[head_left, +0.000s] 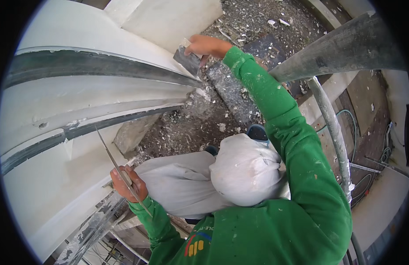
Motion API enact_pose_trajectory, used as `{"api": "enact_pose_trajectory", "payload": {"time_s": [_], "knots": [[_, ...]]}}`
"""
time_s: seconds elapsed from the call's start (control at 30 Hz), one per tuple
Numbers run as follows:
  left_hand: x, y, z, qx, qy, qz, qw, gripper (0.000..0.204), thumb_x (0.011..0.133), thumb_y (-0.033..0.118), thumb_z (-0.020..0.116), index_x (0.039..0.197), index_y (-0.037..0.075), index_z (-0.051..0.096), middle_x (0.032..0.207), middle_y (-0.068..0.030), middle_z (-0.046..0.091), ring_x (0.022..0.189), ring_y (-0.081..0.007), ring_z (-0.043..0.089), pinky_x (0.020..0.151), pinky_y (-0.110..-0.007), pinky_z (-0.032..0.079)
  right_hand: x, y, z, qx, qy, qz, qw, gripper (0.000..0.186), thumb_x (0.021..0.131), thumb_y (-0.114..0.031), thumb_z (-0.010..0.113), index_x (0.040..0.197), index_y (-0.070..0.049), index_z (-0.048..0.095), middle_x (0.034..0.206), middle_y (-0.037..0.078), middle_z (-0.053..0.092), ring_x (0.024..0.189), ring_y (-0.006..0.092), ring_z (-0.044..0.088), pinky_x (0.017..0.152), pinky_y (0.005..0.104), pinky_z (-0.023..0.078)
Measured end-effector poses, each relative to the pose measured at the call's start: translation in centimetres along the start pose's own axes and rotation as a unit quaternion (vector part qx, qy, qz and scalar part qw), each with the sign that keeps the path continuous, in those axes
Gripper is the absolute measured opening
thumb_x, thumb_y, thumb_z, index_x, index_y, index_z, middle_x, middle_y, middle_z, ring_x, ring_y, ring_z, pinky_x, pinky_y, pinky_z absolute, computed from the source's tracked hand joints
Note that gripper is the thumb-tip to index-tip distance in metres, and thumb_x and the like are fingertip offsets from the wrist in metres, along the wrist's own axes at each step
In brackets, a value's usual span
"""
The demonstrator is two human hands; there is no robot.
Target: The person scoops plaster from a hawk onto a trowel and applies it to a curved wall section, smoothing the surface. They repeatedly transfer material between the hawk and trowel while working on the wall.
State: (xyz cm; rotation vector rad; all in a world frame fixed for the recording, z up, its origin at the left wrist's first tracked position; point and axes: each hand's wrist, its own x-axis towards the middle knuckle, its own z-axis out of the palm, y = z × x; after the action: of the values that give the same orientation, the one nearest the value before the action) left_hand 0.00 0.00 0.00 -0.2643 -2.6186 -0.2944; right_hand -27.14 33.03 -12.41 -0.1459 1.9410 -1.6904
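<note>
My right hand (207,46), reaching far forward, grips a broad metal putty knife (187,61). Its flat blade lies close to the white wall, by the end of a dark grey band (102,66); whether it touches cannot be told. Lower down at the left, my left hand (129,184) is closed round the light-coloured handle of a thin flat metal plate (111,155), seen nearly edge-on, perhaps a plasterer's trowel or hawk. One end of that plate points toward the lower dark band (85,130) on the wall. Its face is hidden.
Below lies debris-strewn ground (182,132) with a grey slab (235,95). A thick grey pole (337,48) and a thinner pipe (332,119) stand close to my right arm. Hoses (354,128) lie at the right. Metal framework (98,229) is at lower left.
</note>
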Motion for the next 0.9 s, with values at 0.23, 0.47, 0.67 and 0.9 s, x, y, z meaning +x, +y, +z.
{"api": "enact_pose_trajectory", "payload": {"time_s": [0.23,0.47,0.67,0.9], "knots": [[0.6,1.6,1.0,-0.034,0.087,-0.015,0.995,0.015,0.089,0.005,0.059,0.1,-0.004,0.053,0.083,-0.0098,0.057,0.07,-0.0164,0.054,0.064,-0.028,0.045,0.0,-1.6,1.2,-0.036,-0.014,0.027,0.999,0.046,0.076,-0.018,0.054,0.11,0.012,0.053,0.11,0.022,0.055,0.089,0.0319,0.063,0.061,0.0331,0.061],[0.1,1.0,1.0,-0.039,0.072,-0.015,0.997,0.018,0.089,0.004,0.06,0.103,-0.004,0.056,0.094,-0.0112,0.063,0.082,-0.0183,0.058,0.073,-0.029,0.047,-0.2,-6.7,1.7,-0.048,-0.062,-0.004,0.997,0.049,0.076,-0.021,0.057,0.109,0.014,0.052,0.113,0.024,0.052,0.087,0.0307,0.063,0.065,0.0313,0.059],[0.7,1.9,1.4,-0.041,0.079,-0.005,0.996,0.02,0.089,0.004,0.061,0.105,-0.006,0.057,0.098,-0.0123,0.063,0.087,-0.0182,0.06,0.076,-0.029,0.047,-2.6,-5.8,-1.6,-0.002,0.024,-0.04,0.999,0.047,0.077,-0.019,0.056,0.106,0.018,0.052,0.112,0.024,0.055,0.085,0.0314,0.065,0.063,0.0326,0.06],[0.4,1.9,1.3,-0.034,0.055,-0.027,0.998,0.026,0.091,0.005,0.057,0.114,-0.007,0.054,0.105,-0.014,0.062,0.092,-0.0185,0.059,0.082,-0.03,0.046,-0.7,-1.3,1.4,-0.055,-0.037,0.045,0.997,0.047,0.078,-0.018,0.053,0.108,0.019,0.051,0.114,0.027,0.053,0.085,0.0347,0.065,0.059,0.0337,0.06]]}}
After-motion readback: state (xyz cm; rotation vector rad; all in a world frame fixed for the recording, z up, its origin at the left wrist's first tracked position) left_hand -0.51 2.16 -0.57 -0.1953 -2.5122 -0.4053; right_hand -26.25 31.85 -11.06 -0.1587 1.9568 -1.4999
